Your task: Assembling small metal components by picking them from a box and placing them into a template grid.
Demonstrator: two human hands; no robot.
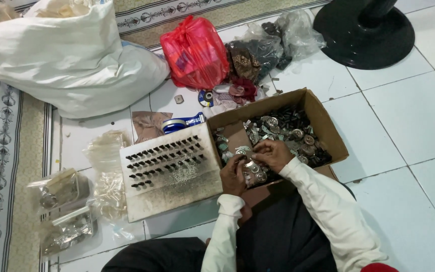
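Observation:
An open cardboard box (328,132) on the tiled floor holds a heap of small dark and silvery metal parts (283,131). Both my hands are inside its near side. My left hand (233,174) is curled at the box's near left corner, fingers closed around a small silvery part. My right hand (274,153) lies over the heap, fingers bent and pinching among the parts. To the left lies a white board (169,174) with rows of small dark pieces standing in it.
A big white sack (71,60), a red plastic bag (195,50) and dark bags (263,50) sit at the back. A black fan base (363,32) stands at the back right. Clear bags of small parts (66,206) lie at the left, by a patterned mat (1,176).

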